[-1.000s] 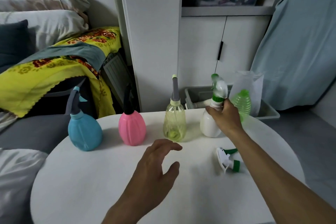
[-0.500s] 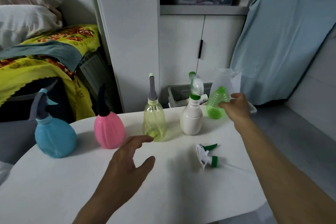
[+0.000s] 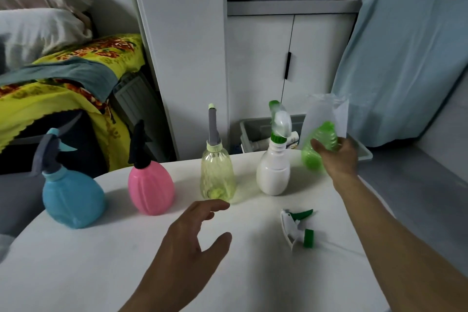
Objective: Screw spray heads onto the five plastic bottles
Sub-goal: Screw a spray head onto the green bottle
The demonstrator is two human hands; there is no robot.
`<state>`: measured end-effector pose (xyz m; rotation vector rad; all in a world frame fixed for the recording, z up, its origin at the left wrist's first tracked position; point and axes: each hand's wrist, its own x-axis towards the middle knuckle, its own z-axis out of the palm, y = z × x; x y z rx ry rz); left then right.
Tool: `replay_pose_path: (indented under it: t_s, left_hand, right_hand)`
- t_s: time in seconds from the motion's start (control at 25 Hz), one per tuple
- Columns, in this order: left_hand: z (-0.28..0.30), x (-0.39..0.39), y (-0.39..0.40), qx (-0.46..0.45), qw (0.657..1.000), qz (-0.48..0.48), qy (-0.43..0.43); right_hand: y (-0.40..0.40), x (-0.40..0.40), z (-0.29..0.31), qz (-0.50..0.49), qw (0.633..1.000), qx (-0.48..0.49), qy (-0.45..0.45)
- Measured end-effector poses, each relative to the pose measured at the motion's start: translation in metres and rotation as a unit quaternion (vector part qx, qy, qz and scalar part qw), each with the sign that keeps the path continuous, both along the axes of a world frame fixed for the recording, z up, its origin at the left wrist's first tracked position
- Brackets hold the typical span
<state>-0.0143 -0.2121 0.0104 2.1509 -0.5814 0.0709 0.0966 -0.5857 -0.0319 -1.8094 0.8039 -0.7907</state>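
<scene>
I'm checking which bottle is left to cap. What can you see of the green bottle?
The green bottle is translucent ribbed plastic with a rounded body, blurred by motion. No spray head shows on it. The right hand grips it from the right side, holding it tilted over the table's far right edge, beside the white bottle. Whether its base touches the table is unclear.

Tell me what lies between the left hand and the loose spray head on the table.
Nothing visible. The left hand hovers open over bare table, and the loose spray head lies to its right, with only clear tabletop between them.
</scene>
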Motion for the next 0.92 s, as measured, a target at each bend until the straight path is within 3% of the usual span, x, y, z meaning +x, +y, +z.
replay_pose_path:
  t_s: [0.24,0.32,0.4,0.48,0.56,0.64,0.76,0.8,0.84,0.88,0.92]
  left_hand:
    - [0.019,-0.007,-0.007,-0.008,1.000,0.001,-0.003]
    - [0.030,-0.015,-0.005,-0.042,0.999,0.002,0.024]
    - [0.037,-0.016,-0.005,-0.100,0.994,-0.016,0.047]
    - [0.045,-0.024,0.005,-0.123,0.989,-0.052,0.063]
    - [0.045,-0.031,0.011,-0.144,0.974,-0.117,0.130]
    - [0.044,-0.037,0.014,-0.193,0.947,-0.162,0.197]
    - [0.039,-0.040,0.021,-0.211,0.952,-0.129,0.182]
    - [0.038,-0.040,0.025,-0.205,0.958,-0.108,0.169]
    - [0.037,-0.039,0.029,-0.195,0.964,-0.085,0.157]
    - [0.036,-0.038,0.032,-0.187,0.969,-0.064,0.149]
    - [0.035,-0.038,0.036,-0.181,0.972,-0.048,0.145]
  right_hand:
    - [0.026,-0.068,0.054,-0.051,0.995,0.070,-0.048]
    - [0.052,-0.102,0.078,0.022,0.996,0.083,-0.036]
    - [0.080,-0.133,0.101,0.156,0.981,0.110,-0.022]
    - [0.119,-0.163,0.110,0.298,0.943,0.146,-0.029]
    - [0.160,-0.182,0.104,0.411,0.890,0.193,-0.031]
    - [0.193,-0.188,0.097,0.467,0.855,0.223,-0.006]
    - [0.199,-0.180,0.094,0.493,0.829,0.262,0.013]
    - [0.194,-0.174,0.091,0.474,0.847,0.239,0.033]
    - [0.185,-0.167,0.085,0.432,0.884,0.157,0.084]
    - [0.175,-0.160,0.077,0.364,0.914,0.002,0.180]
    - [0.167,-0.156,0.067,0.297,0.892,-0.178,0.290]
